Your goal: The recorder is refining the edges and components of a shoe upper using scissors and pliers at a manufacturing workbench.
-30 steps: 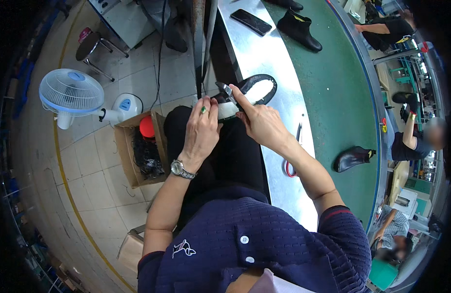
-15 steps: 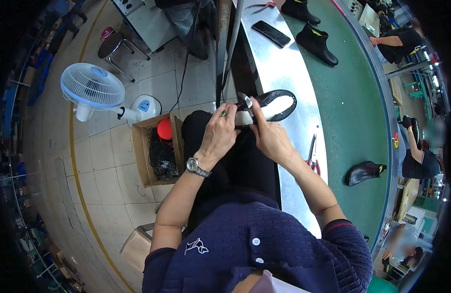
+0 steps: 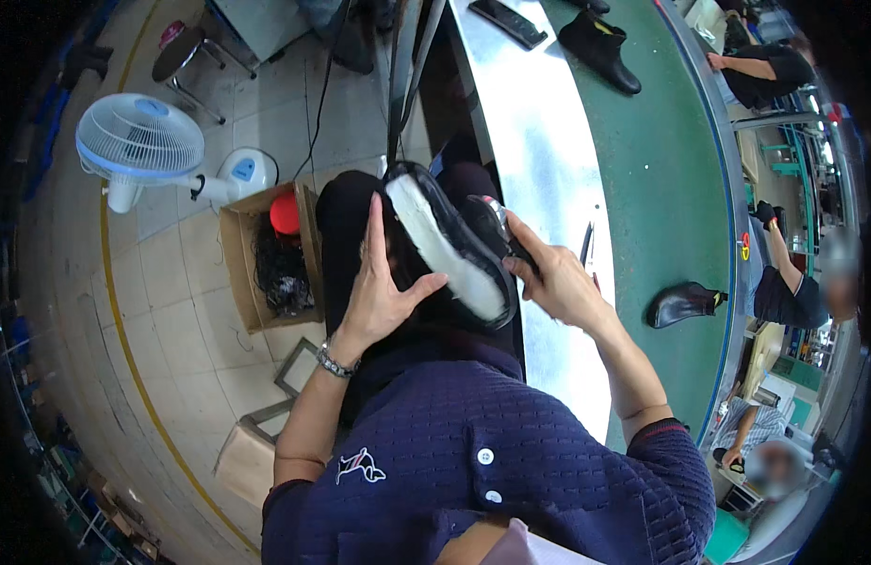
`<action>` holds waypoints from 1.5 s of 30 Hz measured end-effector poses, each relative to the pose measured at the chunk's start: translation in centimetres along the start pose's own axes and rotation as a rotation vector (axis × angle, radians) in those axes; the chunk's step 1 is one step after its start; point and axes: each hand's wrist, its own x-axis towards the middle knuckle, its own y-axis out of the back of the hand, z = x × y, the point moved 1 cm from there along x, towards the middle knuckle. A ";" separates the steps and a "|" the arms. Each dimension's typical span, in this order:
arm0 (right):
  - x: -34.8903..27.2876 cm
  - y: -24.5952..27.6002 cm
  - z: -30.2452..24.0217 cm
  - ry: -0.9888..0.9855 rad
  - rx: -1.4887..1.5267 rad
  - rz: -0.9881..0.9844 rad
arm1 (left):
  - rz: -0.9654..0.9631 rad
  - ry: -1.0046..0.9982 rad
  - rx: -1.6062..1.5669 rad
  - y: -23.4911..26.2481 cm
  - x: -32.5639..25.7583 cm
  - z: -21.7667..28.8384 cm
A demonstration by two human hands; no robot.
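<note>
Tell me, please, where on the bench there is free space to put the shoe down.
The green belt is bare between the black boot at its far end and the black shoe nearer. The metal ledge is bare beyond the hands. Around the right hand and held shoe it is crowded.

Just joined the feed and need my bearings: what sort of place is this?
Most likely a shoe factory assembly line. A long green conveyor belt carries black ankle boots, other seated workers line its far side, and both hands, left hand and right hand, hold a black white-soled shoe.
</note>
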 end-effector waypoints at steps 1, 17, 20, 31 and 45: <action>-0.6 -0.4 -0.9 0.031 -0.022 0.018 | -0.019 0.121 -0.059 -0.3 -1.1 -0.7; 4.6 -2.6 -6.7 0.228 -0.246 0.208 | 0.372 -0.023 0.341 1.4 -2.7 -2.5; 5.7 -2.9 -6.9 0.115 -0.447 -0.037 | 0.392 -0.085 0.449 2.0 -2.7 -2.5; 4.4 0.4 -9.4 0.014 -0.273 -0.446 | 0.376 -0.128 0.491 2.5 -3.3 -2.2; 3.5 -3.2 -8.9 0.064 -0.388 -0.612 | 0.033 0.134 0.001 2.9 -3.8 -2.4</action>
